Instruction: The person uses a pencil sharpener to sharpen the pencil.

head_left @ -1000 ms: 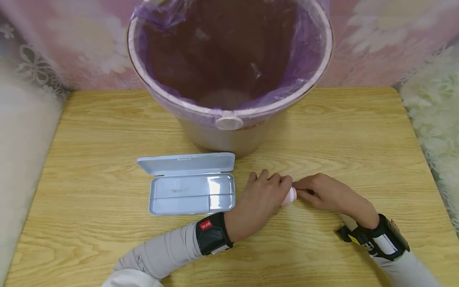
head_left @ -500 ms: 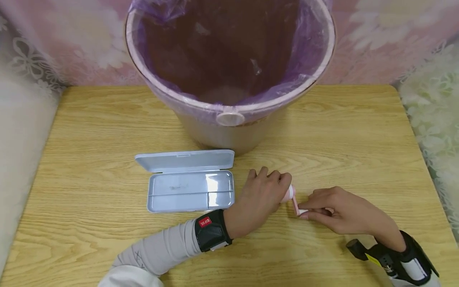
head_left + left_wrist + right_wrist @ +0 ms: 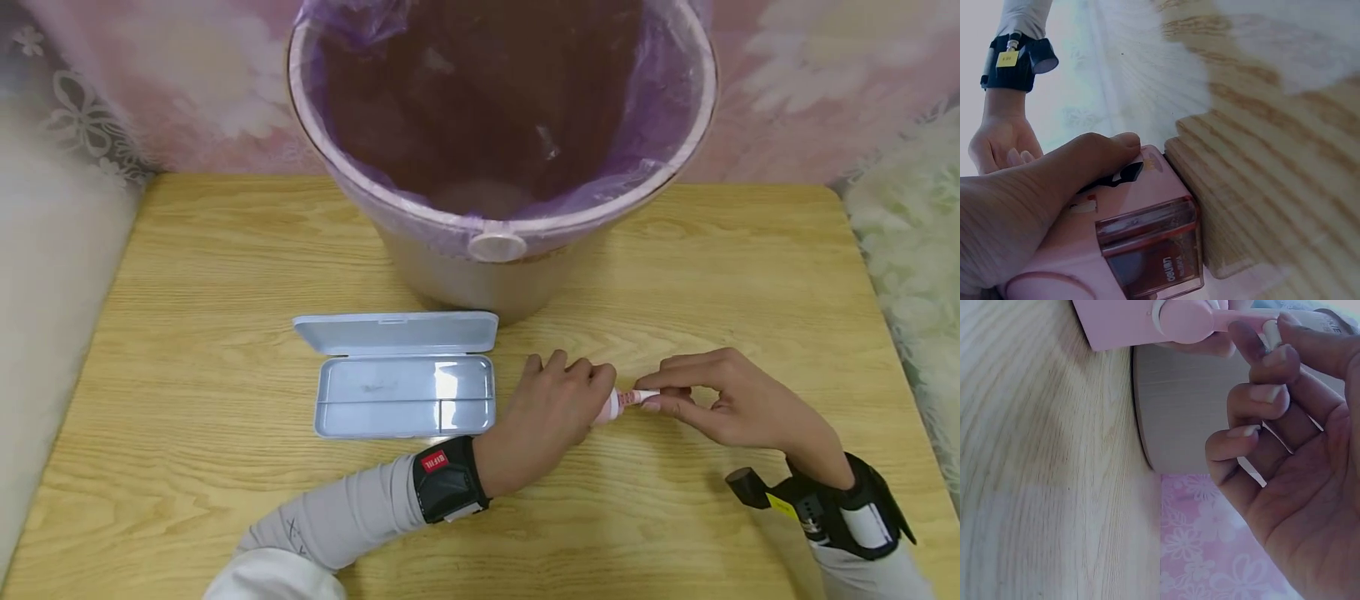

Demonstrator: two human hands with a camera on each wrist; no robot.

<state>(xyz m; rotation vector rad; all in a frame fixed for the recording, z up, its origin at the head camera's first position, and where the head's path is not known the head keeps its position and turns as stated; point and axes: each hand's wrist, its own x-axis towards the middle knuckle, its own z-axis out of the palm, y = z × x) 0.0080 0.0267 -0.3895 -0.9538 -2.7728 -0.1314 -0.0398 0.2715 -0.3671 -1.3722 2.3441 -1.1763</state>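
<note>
My left hand [image 3: 551, 408] grips a pink crank pencil sharpener [image 3: 1125, 325] and covers most of it in the head view. In the left wrist view, the thumb lies along its top, and a see-through shavings drawer [image 3: 1154, 265] shows below. The sharpener's pink crank arm [image 3: 627, 398] points to the right. My right hand [image 3: 731, 400] pinches the white knob [image 3: 1271, 334] at the crank's end between thumb and forefinger, with the other fingers loosely bent. No pencil can be seen; the sharpener's far side is hidden.
An open light-blue pencil case [image 3: 375, 379], its lid [image 3: 397, 333] raised at the back, lies left of my left hand. Behind it stands a large bin [image 3: 480, 283] lined with a purple bag [image 3: 652, 125]. Everything rests on a wood-grain table [image 3: 217, 267].
The crank has swung round: half a second ago it pointed toward me, now it points right. My right hand has moved along with the knob, while my left hand keeps its grip.
</note>
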